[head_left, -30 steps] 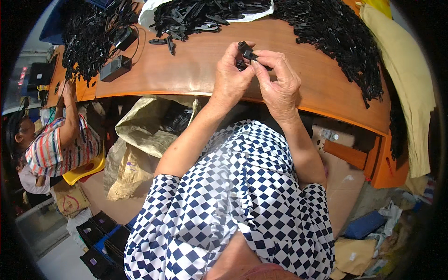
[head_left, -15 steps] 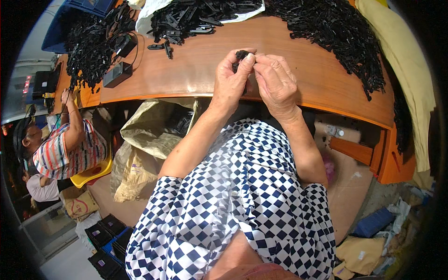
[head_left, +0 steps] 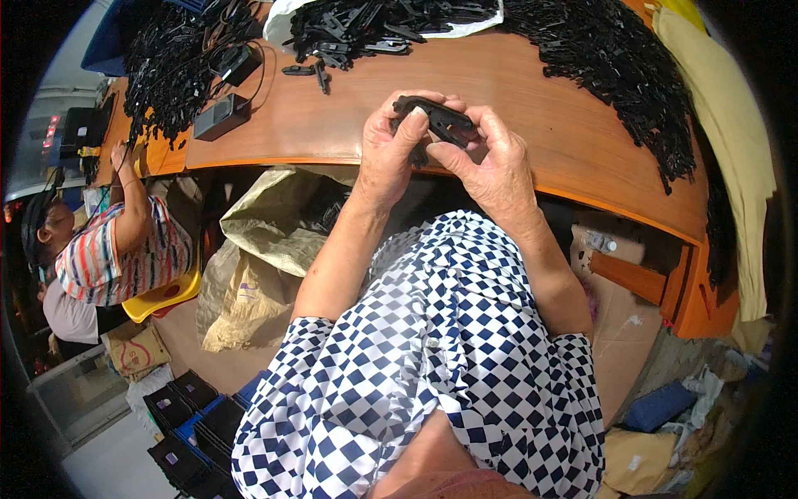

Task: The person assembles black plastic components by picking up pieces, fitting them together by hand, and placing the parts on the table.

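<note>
Over the near edge of the wooden table [head_left: 399, 79], both hands hold a long, narrow black plastic piece [head_left: 442, 121] with rounded ends and small openings in its face. My left hand [head_left: 388, 158] is closed round its left end, the thumb lying on its face. My right hand [head_left: 499, 170] pinches the other end between thumb and fingers. Something black also shows below the piece beside the left fingers; I cannot make out whether it is part of it. Two loose black pieces [head_left: 322, 76] lie farther off on the table.
A heap of similar black parts [head_left: 615, 83] covers the table's right side. More black pieces [head_left: 353, 29] lie on a white sack [head_left: 278, 25]. A dark box-shaped device [head_left: 223, 118] with a cord stands left. Another person [head_left: 125, 224] sits at the far left. An open woven sack [head_left: 266, 216] is below the table.
My hands have moved apart, and the black plastic piece now shows stretched between them. Earlier the fingertips met and mostly covered it. The view has shifted slightly.
</note>
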